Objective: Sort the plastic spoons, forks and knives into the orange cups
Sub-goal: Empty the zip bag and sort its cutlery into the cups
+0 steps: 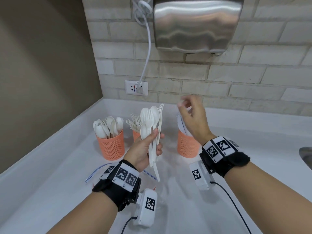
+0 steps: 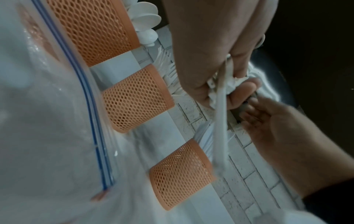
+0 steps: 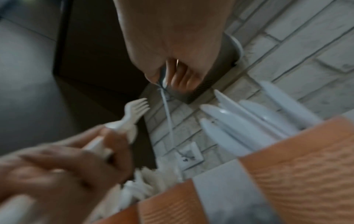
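my left hand (image 1: 145,147) grips the mixed cutlery bundle (image 1: 152,129) upright; my right hand (image 1: 192,119), blurred, fingers loose and seemingly empty, hovers nearer the knife cup (image 1: 187,146) just below it.

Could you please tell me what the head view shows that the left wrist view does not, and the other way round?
Only the head view shows the wall socket, the edge of the sink and the spoon bowls and fork tines fanned above the left hand. Only the left wrist view shows the zip bag up close, with its blue seal line. Both show the three orange cups in a row, the bundle of cutlery the left hand grips, and the right hand raised nearby.
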### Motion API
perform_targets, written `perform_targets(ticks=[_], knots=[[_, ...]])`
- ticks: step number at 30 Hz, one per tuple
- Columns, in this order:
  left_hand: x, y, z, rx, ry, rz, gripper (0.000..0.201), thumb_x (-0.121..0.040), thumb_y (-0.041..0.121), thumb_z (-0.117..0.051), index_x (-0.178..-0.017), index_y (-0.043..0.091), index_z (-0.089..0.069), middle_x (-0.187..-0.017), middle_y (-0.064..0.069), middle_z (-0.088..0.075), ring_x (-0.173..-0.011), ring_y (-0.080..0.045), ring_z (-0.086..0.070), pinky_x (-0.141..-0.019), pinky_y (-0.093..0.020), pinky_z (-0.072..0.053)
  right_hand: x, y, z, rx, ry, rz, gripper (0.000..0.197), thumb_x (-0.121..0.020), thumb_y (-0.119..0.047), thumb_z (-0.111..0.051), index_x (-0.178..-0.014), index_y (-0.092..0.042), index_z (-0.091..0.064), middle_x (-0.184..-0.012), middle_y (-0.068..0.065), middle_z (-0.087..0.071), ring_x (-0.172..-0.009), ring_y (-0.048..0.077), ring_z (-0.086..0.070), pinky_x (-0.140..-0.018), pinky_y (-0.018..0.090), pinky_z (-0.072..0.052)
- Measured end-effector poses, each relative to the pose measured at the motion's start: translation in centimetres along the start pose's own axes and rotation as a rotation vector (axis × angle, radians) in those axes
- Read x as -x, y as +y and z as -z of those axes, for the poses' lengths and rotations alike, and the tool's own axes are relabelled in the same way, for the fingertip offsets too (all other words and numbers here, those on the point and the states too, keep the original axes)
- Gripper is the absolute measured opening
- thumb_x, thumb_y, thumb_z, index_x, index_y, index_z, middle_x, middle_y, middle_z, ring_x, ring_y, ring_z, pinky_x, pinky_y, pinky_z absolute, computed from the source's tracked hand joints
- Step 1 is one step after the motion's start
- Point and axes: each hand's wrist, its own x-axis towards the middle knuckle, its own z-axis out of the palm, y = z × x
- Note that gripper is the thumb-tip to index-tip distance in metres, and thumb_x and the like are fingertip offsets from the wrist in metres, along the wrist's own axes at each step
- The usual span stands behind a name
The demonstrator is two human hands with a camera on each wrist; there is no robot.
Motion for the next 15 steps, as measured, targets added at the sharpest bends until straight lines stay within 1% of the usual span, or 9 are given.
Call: perform_targets(ticks=[2, 4, 5, 7, 9, 10, 11, 13, 15], knots=[[0.1, 0.1, 0.0, 0.007, -0.016, -0.002, 0.018, -0.09, 0.023, -0.053, -0.103, 0.01, -0.054, -0.073, 0.002, -0.058, -0.045, -0.007, -0.047, -0.042, -0.017, -0.041, 1.0, -1.7, -1.0, -0.097, -0.272, -0.123, 0.013, -0.09, -0.021, -0.06, -0.086, -0.01, -0.065, -0.08, 0.003, -0.059, -0.071, 0.008, -0.05, -0.065, 0.01, -0.039], [0.3, 0.2, -0.4, -0.015, -0.021, -0.011, 0.019, -0.088, 0.023, -0.055, -0.101, 0.01, -0.059, -0.076, 0.001, -0.063, -0.048, -0.008, -0.055, -0.045, -0.019, -0.046, 2.0, -2.4, -1.9, -0.138, -0.45, -0.249, 0.025, -0.091, -0.021, -0.057, -0.068, -0.015, -0.061, -0.064, -0.002, -0.058, -0.061, 0.007, -0.052, -0.063, 0.014, -0.04], [0.4, 0.2, -0.5, -0.022, -0.014, -0.02, 0.019, -0.088, 0.02, -0.055, -0.103, 0.01, -0.061, -0.078, -0.001, -0.068, -0.053, -0.01, -0.062, -0.048, -0.021, -0.051, 2.3, -2.7, -2.1, -0.201, -0.463, -0.311, 0.028, -0.094, -0.02, -0.053, -0.066, -0.015, -0.059, -0.062, -0.002, -0.059, -0.059, 0.007, -0.054, -0.063, 0.017, -0.043], [0.5, 0.4, -0.4, -0.01, -0.001, -0.041, 0.019, -0.091, 0.014, -0.053, -0.107, 0.006, -0.062, -0.09, -0.008, -0.072, -0.07, -0.018, -0.071, -0.061, -0.029, -0.06, 2.2, -3.3, -2.2, -0.367, -0.371, -0.422, 0.026, -0.098, -0.015, -0.042, -0.078, -0.008, -0.056, -0.067, 0.002, -0.06, -0.059, 0.011, -0.058, -0.062, 0.021, -0.049], [0.5, 0.4, -0.1, -0.002, 0.012, -0.064, 0.02, -0.092, 0.009, -0.051, -0.11, 0.003, -0.059, -0.102, -0.012, -0.069, -0.087, -0.023, -0.07, -0.075, -0.037, -0.06, 1.5, -4.0, -1.9, -0.471, -0.223, -0.484, 0.019, -0.1, -0.012, -0.034, -0.088, -0.008, -0.049, -0.072, 0.004, -0.055, -0.061, 0.015, -0.057, -0.058, 0.021, -0.05], [0.6, 0.4, 0.0, -0.002, 0.023, -0.073, 0.02, -0.092, 0.007, -0.051, -0.111, 0.003, -0.058, -0.1, -0.012, -0.067, -0.089, -0.022, -0.069, -0.077, -0.037, -0.059, 1.3, -4.3, -1.7, -0.497, -0.178, -0.488, 0.016, -0.1, -0.012, -0.032, -0.091, -0.009, -0.046, -0.071, 0.003, -0.052, -0.058, 0.014, -0.054, -0.053, 0.02, -0.05], [0.6, 0.3, 0.2, -0.014, 0.037, -0.083, 0.019, -0.092, 0.005, -0.051, -0.11, 0.003, -0.058, -0.095, -0.01, -0.066, -0.085, -0.019, -0.068, -0.074, -0.034, -0.06, 1.2, -4.5, -1.8, -0.51, -0.17, -0.477, 0.014, -0.1, -0.012, -0.033, -0.093, -0.01, -0.044, -0.069, 0.002, -0.049, -0.053, 0.012, -0.051, -0.047, 0.019, -0.047], [0.6, 0.2, 0.3, -0.086, 0.053, -0.113, 0.018, -0.093, 0.004, -0.051, -0.11, 0.005, -0.056, -0.081, -0.007, -0.059, -0.064, -0.013, -0.064, -0.059, -0.027, -0.057, 1.4, -5.0, -2.1, -0.467, -0.248, -0.439, 0.013, -0.099, -0.016, -0.039, -0.089, -0.012, -0.046, -0.063, 0.0, -0.044, -0.042, 0.005, -0.042, -0.039, 0.018, -0.037], [0.7, 0.0, 0.3, -0.19, 0.046, -0.16, 0.019, -0.093, 0.008, -0.052, -0.112, 0.009, -0.053, -0.073, -0.003, -0.051, -0.051, -0.009, -0.051, -0.049, -0.022, -0.047, 2.3, -5.3, -2.8, -0.298, -0.372, -0.395, 0.019, -0.093, -0.024, -0.053, -0.082, -0.009, -0.053, -0.059, 0.0, -0.049, -0.044, 0.006, -0.047, -0.044, 0.019, -0.037]])
